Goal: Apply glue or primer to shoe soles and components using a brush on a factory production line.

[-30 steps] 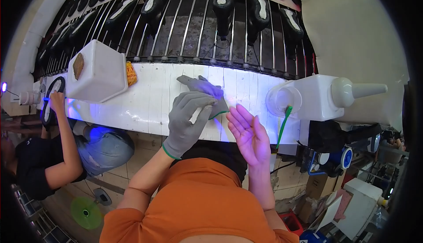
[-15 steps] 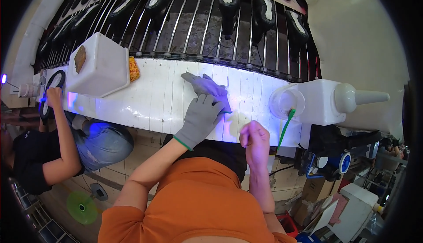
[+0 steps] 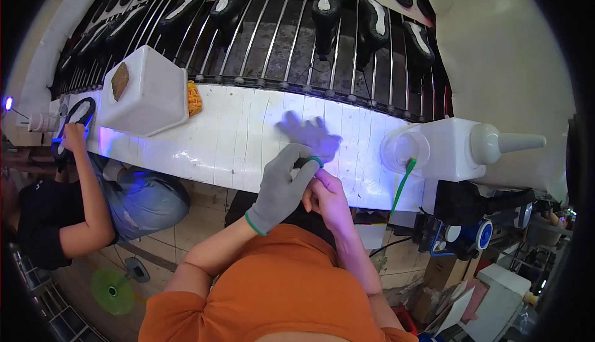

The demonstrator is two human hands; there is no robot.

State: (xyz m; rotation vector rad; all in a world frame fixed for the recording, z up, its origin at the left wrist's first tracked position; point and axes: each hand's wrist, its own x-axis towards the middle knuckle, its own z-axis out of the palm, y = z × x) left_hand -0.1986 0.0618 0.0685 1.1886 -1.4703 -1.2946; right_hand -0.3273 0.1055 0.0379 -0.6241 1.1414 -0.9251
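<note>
My left hand wears a grey knit glove with a green cuff. Its thumb and fingers are closed on the green-edged cuff of a second grey glove, which hangs limp and motion-blurred over the white bench. Bare and with fingers curled in, my right hand is right beside that cuff, close against my left fingers. I see nothing in its fingers, though they are partly hidden.
Beyond the white bench, a metal roller rack carries several black shoes. A white container stands left; a white bottle, cup and green-handled brush are right. A co-worker sits at left.
My left hand has lifted the loose glove by its cuff, off the bench and slightly right. My right hand has moved left to meet the cuff.
</note>
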